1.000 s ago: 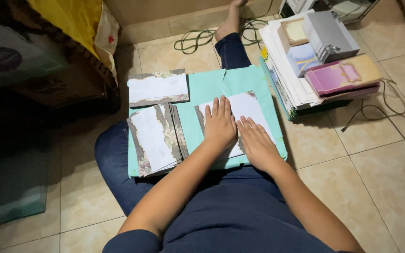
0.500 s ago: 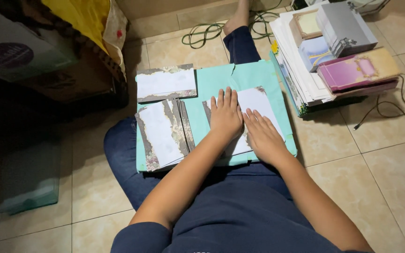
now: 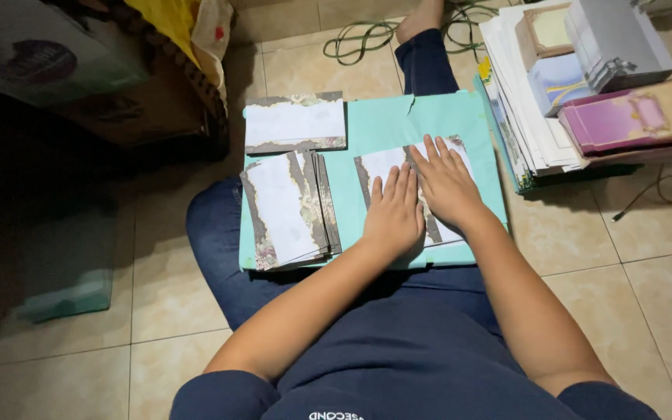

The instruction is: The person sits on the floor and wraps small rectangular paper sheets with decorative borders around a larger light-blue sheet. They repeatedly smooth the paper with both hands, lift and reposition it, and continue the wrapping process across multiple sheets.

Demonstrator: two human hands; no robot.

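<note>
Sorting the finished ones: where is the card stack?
Head view: card stack lies on the teal board, left of the left hand.

**Teal Board on a Tiled Floor**

A beige tiled floor (image 3: 585,257) carries everything. The teal board (image 3: 375,124) rests across the seated person's legs, its far edge near the floor. Right of the board, touching its edge, stands a stack of white sheets and coloured boxes (image 3: 585,93). Beyond the board coils a green cable (image 3: 359,39). Left of the board sit cardboard boxes (image 3: 79,78), and nearer, a pale green glass pane (image 3: 68,268).
</note>
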